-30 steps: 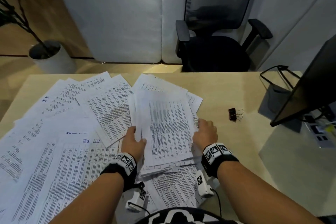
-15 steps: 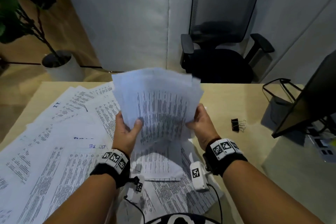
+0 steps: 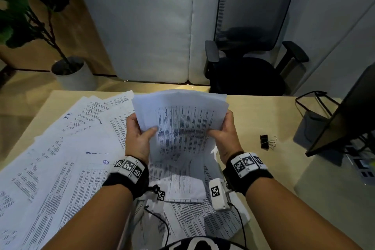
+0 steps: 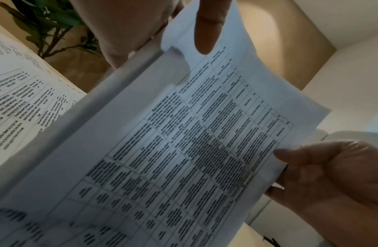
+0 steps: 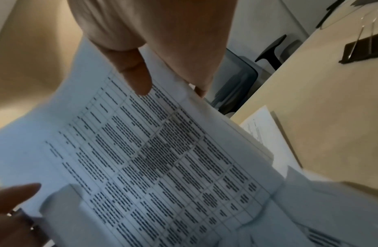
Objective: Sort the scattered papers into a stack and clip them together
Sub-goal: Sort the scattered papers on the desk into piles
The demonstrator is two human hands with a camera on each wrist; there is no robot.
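Holding a bundle of papers (image 3: 182,126) upright off the desk (image 3: 263,178), both hands clamped on its side edges: left hand (image 3: 140,140) with thumb across the printed front and fingers behind, right hand (image 3: 225,138) the same on the opposite edge. Versus 0.5 s ago, grip unchanged and bundle raised a little; a second ago that bundle lay flat on the desk under both hands. Sheet tops are uneven, fanned above the grip; the lower edge hangs free over more sheets (image 3: 182,184) lying just below the wrists. Left of the grip, loose papers (image 3: 60,158) cover the desk, overlapping. Binder clip (image 3: 266,142) sits on bare desk right of the right hand, apart from it. Both wrist views confirm thumbs pressed on the printed table.
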